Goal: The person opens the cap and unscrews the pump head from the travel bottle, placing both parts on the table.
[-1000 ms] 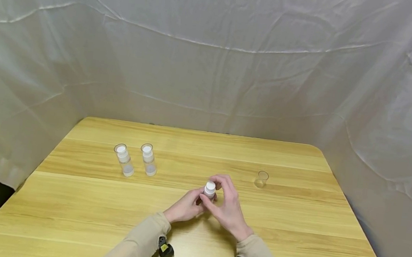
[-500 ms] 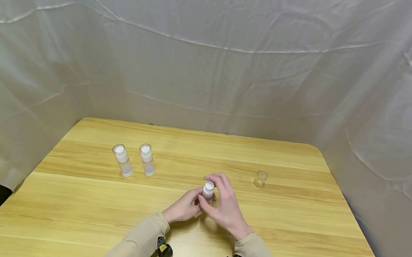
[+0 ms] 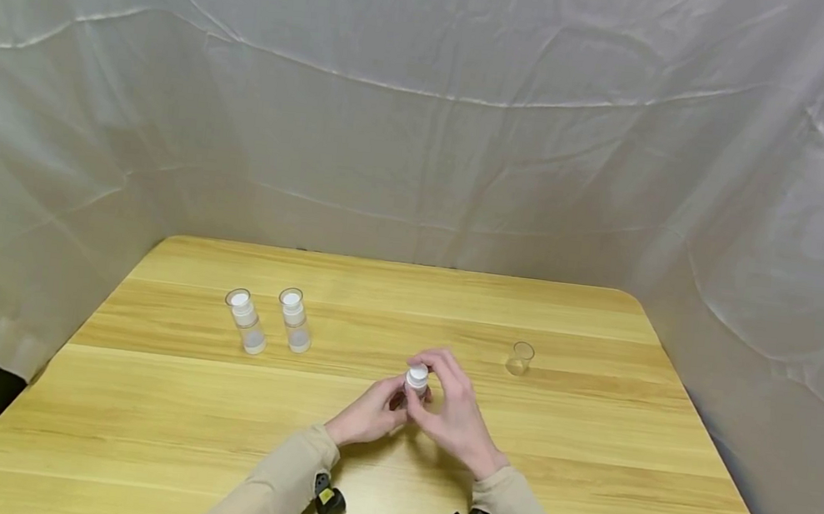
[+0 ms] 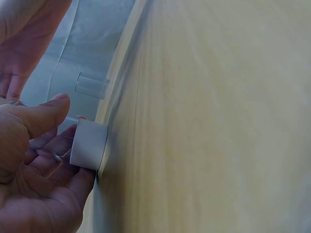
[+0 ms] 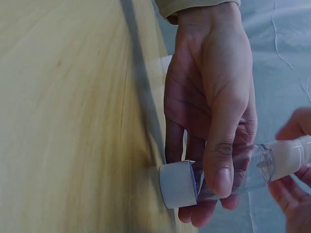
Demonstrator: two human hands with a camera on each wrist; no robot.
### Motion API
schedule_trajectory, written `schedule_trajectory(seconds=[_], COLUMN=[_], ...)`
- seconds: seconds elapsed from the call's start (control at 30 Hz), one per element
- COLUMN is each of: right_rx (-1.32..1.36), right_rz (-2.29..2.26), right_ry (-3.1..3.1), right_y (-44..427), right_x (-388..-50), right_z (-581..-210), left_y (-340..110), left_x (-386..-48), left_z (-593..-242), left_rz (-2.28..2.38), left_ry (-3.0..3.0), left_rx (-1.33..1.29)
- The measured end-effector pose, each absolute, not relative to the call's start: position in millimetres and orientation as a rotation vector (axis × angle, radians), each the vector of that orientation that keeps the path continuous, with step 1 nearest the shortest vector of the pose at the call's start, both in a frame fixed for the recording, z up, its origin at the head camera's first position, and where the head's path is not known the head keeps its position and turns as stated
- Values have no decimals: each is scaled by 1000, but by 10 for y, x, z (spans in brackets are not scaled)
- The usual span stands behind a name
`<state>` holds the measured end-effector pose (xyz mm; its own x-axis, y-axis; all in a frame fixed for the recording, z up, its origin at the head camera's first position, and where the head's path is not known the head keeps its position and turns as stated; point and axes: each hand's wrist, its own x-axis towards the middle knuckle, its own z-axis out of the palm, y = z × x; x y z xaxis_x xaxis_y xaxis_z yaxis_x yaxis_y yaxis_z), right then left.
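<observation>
In the head view, a small pump bottle (image 3: 417,378) stands between my hands, white top up. Its clear body (image 5: 250,167) and white base (image 5: 178,184) show in the right wrist view. My left hand (image 3: 368,414) grips the body low down, thumb laid along the clear wall. The right hand (image 3: 460,425) pinches the white upper part, with its index finger arched beside the top. In the left wrist view, the white base (image 4: 90,144) is close to the wood; whether it touches is unclear.
Two similar bottles (image 3: 244,321) (image 3: 295,320), each under a clear cap, stand upright at the left. A loose clear cap (image 3: 519,359) stands on the wooden table (image 3: 588,443) to the right. Pale cloth (image 3: 423,149) hangs round the table's back and sides.
The right thumb has shifted slightly inward against the bottle's white upper part. The left hand keeps its grip. The other bottles and the loose cap stay put; the head view shifted slightly.
</observation>
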<state>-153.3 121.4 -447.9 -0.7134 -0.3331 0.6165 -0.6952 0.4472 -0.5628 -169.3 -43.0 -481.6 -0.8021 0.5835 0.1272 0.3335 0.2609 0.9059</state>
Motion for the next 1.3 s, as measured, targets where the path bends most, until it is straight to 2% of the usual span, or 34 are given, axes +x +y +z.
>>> schedule_trajectory(seconds=[0.27,0.57,0.87,1.3], right_rx=[772,861,775,830], right_rz=[1198,1183,1186,1181], right_ry=[-2324,-2348,-2321,-2357], right_y=[1220,1235,1232,1243], right_x=[-1542,-1513,-1539,-1525], right_z=[-4481,-4439,-4457,-4461], left_y=[-432,-430,-438,-429], left_x=[-1691,-1699,-1695,-1704], left_z=[-4819,-4831,-4812,-4824], left_rz=[1574,1560,1561,1578], left_ry=[2287,2314,2280,2272], left_rx=[844,857,842,838])
